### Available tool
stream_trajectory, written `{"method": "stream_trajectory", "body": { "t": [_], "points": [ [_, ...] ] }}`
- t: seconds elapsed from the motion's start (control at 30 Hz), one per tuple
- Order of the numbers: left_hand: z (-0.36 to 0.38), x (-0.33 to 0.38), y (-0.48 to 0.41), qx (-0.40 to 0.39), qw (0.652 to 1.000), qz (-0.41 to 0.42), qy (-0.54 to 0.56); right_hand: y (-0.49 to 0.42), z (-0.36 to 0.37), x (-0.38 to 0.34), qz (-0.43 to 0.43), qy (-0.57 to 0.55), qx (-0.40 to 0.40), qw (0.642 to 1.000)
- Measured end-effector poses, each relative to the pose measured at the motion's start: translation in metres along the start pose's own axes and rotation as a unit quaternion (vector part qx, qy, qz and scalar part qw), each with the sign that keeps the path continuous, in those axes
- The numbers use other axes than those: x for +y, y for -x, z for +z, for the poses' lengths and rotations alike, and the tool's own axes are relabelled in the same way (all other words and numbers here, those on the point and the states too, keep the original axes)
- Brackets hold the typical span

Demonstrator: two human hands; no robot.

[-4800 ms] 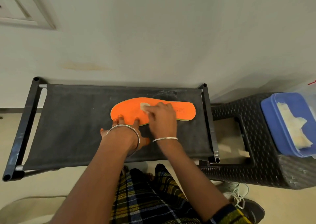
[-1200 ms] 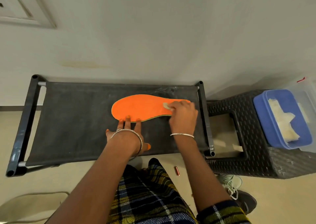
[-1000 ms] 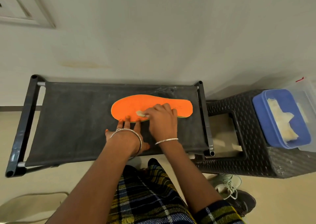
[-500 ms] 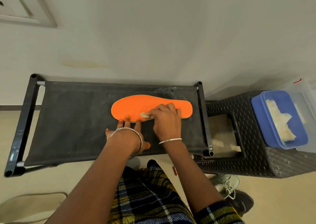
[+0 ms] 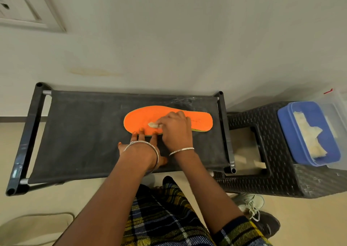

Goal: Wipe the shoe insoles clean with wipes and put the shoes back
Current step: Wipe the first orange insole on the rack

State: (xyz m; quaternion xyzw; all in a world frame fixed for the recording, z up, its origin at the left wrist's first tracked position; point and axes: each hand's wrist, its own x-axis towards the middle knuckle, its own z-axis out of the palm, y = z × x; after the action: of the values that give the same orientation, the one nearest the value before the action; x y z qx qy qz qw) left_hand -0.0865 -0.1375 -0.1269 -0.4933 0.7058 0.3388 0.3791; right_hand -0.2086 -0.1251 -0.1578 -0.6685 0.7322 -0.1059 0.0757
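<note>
The right hand (image 5: 175, 131) has its grip clenched around a small crumpled wipe (image 5: 153, 125), fingers curled over it so that only a pale corner shows at the left of the knuckles. The wad is pressed flat against the orange insole (image 5: 142, 117), about midway along its length and toward its near edge. Bunching the wipe small probably lets the fingertips bear down hard on one patch at a time.

The left hand (image 5: 139, 139) grasps nothing. Its fingers (image 5: 141, 131) lie straight, their tips resting on the near rim of the insole just left of the wipe, with the palm down on the dark fabric. This looks like a brace: a light insole would likely slide under the rubbing without it.

The insole lies flat, lengthwise left to right, on the right half of the black fabric surface (image 5: 84, 133), which stands against the wall.

To the right, just beside the surface's frame, stands a dark woven stool (image 5: 281, 180). A blue tub (image 5: 287, 125) sits on its far right part, holding pale wipes (image 5: 309, 138) within easy reach of the wiping hand.

On the floor near the stool lies a shoe (image 5: 251, 204) with pale laces, partly hidden behind the right sleeve. It is not yet put back, so the task appears to be in its wiping stage.
</note>
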Motion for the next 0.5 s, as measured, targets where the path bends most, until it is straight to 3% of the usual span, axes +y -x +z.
{"method": "stream_trajectory", "body": {
  "t": [0.2,0.27,0.4,0.5],
  "points": [
    [-0.005,0.001,0.008,-0.005,1.0,0.006,-0.013,-0.017,-0.014,0.052,0.184,-0.035,0.073,0.98],
    [-0.003,0.001,0.006,-0.003,1.0,0.003,-0.012,-0.015,-0.005,0.029,0.147,-0.054,0.074,0.985],
    [-0.002,-0.001,0.0,0.001,1.0,0.005,-0.003,-0.016,0.006,-0.015,-0.003,-0.099,-0.009,0.995],
    [-0.003,-0.001,0.001,-0.006,1.0,0.004,-0.009,-0.021,0.001,0.006,0.042,-0.144,0.001,0.989]
  ]
}}
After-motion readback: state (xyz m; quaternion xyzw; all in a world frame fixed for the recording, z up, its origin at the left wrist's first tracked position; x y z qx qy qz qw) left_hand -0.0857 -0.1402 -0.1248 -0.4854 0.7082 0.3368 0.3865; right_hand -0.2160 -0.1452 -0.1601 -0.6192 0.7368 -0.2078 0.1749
